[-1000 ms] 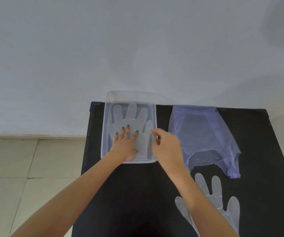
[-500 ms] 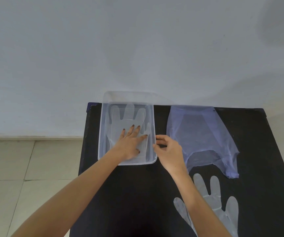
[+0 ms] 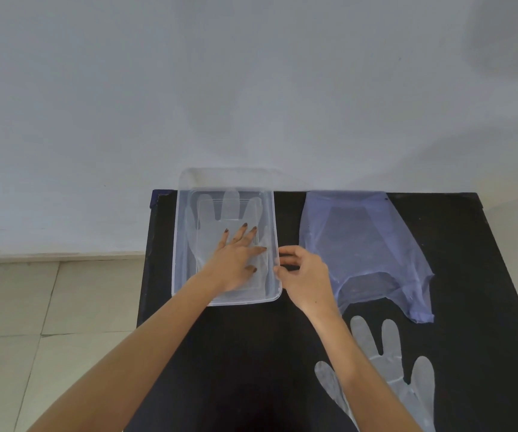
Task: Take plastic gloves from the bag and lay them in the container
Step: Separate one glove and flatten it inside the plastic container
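A clear plastic container (image 3: 179,244) stands at the back left of the black table (image 3: 251,353). A translucent plastic glove (image 3: 220,210) lies flat inside it, fingers pointing away. My left hand (image 3: 236,260) rests palm down on that glove with fingers spread. My right hand (image 3: 304,279) pinches the container's right rim between thumb and fingers. A thin bluish plastic bag (image 3: 363,247) lies flat to the right of the container. Another plastic glove (image 3: 391,366) lies on the table near the front right, partly hidden by my right forearm.
A pale wall rises straight behind the table's back edge. Tiled floor (image 3: 33,322) shows to the left of the table. The container's far end sticks out past the table's back edge.
My right hand drew back out of the container to its right rim and took hold of it. My left hand slid slightly right on the glove.
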`<state>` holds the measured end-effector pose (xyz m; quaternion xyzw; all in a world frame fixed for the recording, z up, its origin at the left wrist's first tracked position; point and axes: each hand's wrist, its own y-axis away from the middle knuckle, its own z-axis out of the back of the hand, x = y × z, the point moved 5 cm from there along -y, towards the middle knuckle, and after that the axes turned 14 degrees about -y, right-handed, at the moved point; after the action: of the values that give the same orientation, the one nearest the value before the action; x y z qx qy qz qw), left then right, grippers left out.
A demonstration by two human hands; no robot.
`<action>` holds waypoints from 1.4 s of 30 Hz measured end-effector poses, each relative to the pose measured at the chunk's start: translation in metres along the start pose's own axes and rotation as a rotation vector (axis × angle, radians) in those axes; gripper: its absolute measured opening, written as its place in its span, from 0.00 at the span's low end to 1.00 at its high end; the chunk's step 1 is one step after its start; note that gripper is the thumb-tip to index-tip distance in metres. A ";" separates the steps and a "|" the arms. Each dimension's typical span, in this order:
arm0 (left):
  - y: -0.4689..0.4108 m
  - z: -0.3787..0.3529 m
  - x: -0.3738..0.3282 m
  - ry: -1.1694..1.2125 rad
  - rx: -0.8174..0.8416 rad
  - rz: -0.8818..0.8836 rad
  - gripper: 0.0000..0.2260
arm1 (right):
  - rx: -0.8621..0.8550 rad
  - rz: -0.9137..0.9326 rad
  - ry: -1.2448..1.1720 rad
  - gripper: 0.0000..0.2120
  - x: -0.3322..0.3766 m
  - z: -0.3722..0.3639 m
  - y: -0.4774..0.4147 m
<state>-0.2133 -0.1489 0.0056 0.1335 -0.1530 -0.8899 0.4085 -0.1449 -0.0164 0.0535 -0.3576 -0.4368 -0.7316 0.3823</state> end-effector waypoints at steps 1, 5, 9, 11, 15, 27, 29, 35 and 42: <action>0.001 -0.001 0.000 -0.004 0.010 -0.004 0.22 | -0.002 -0.001 -0.001 0.13 -0.001 0.000 0.000; -0.001 -0.011 -0.003 -0.017 0.055 -0.021 0.22 | -0.007 -0.006 0.002 0.14 -0.004 0.000 0.000; -0.002 -0.014 -0.003 -0.013 0.053 0.000 0.24 | -0.002 -0.008 0.002 0.14 -0.004 0.000 0.001; 0.000 -0.011 0.000 -0.004 0.038 0.026 0.25 | 0.004 -0.005 0.000 0.14 -0.004 0.000 0.001; 0.000 -0.009 0.015 0.028 -0.015 0.141 0.29 | 0.005 -0.015 -0.009 0.14 -0.004 0.001 0.001; -0.013 -0.013 0.033 0.011 0.018 0.289 0.37 | 0.021 -0.041 -0.021 0.14 -0.004 0.002 0.000; -0.018 -0.007 0.035 -0.006 -0.006 0.297 0.36 | 0.018 -0.037 -0.025 0.14 -0.004 0.003 -0.001; -0.036 -0.004 0.045 0.017 0.059 0.296 0.42 | 0.025 -0.033 -0.035 0.14 -0.006 0.003 -0.001; -0.044 -0.001 0.050 0.035 0.078 0.306 0.50 | 0.029 -0.035 -0.058 0.14 -0.009 0.002 -0.003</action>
<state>-0.2739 -0.1602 -0.0179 0.1400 -0.1988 -0.8082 0.5364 -0.1428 -0.0117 0.0458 -0.3654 -0.4645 -0.7210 0.3617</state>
